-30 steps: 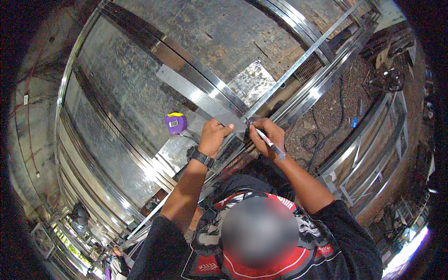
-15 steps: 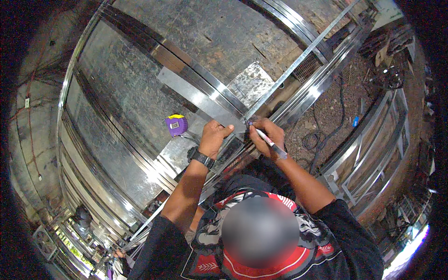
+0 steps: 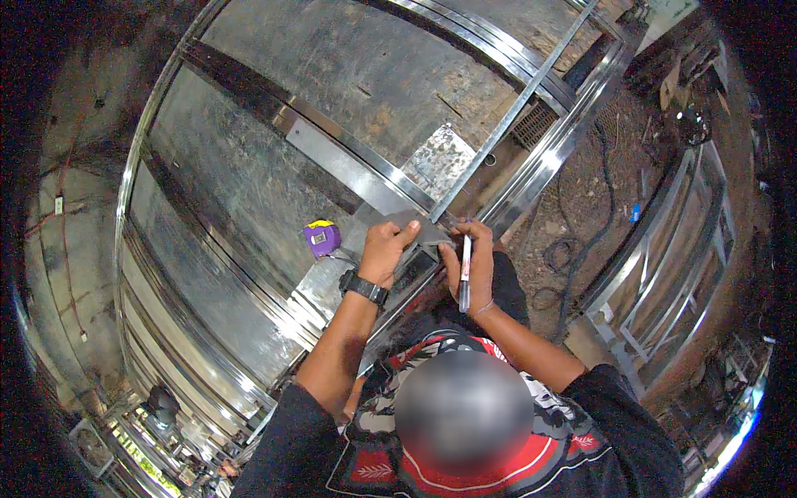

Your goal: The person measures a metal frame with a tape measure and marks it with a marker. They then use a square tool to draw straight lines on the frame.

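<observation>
My left hand (image 3: 383,252) rests its thumb on the near end of the flat grey metal strip (image 3: 365,182), its closure unclear; my right hand's (image 3: 479,264) grip is closed around a slim white marker (image 3: 465,270). Steady pressure should prevent slipping.

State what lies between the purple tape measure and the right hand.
The left hand and the near end of the grey metal strip, in the head view.

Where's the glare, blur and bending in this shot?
Head view: glare on the metal rails; head view: straight edges bow toward the dark rim; head view: a round blurred patch at lower middle, while the marker looks fairly sharp.
</observation>
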The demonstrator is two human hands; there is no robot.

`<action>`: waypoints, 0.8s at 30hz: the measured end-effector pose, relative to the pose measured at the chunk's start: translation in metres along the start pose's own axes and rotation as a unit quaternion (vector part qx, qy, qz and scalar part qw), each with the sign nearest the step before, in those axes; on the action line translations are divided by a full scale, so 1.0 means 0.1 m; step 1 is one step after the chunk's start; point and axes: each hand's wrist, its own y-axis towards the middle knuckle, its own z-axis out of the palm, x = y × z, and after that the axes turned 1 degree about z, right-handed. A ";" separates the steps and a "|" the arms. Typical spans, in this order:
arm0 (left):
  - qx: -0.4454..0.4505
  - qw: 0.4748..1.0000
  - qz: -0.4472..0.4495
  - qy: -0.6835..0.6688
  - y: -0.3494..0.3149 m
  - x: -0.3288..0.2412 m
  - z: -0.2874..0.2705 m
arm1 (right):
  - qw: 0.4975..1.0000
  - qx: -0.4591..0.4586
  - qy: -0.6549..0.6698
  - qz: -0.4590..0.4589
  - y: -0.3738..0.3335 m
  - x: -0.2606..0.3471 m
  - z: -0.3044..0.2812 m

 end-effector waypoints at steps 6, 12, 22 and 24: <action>0.052 0.967 -0.031 -0.248 -0.15 -0.32 0.06 | 0.971 -0.018 0.119 0.206 0.02 0.20 0.03; 0.069 0.976 -0.028 -0.203 -0.19 -0.31 0.01 | 0.955 -0.080 0.184 0.217 -0.04 0.25 0.14; -0.040 0.998 0.051 -0.018 -0.11 -0.15 0.06 | 0.945 -0.094 0.221 0.221 -0.02 0.30 0.18; -0.052 0.996 0.060 -0.030 -0.12 -0.14 0.10 | 0.944 -0.091 0.216 0.232 -0.03 0.26 0.18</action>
